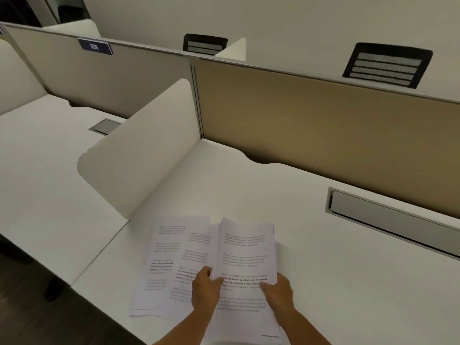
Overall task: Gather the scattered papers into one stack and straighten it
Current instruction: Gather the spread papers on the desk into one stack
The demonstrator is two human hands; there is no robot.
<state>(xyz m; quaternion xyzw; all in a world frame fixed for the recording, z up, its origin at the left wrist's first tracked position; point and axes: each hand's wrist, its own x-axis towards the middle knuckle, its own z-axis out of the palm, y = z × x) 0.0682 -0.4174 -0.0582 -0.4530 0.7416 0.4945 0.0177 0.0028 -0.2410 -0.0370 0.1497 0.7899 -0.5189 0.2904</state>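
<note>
A stack of printed white papers (246,255) is lifted a little off the white desk (336,282) near its front edge. My left hand (205,290) grips the stack's left edge and my right hand (276,291) grips its lower right side, thumb on top. To the left, two loose printed sheets (164,267) lie flat on the desk, overlapping each other and partly tucked under the held stack.
A white side divider (139,155) stands left of the papers. A tan back panel (323,125) closes the desk's far side. A grey cable tray lid (388,220) is set into the desk at right. The neighbouring desk (37,150) lies beyond the divider.
</note>
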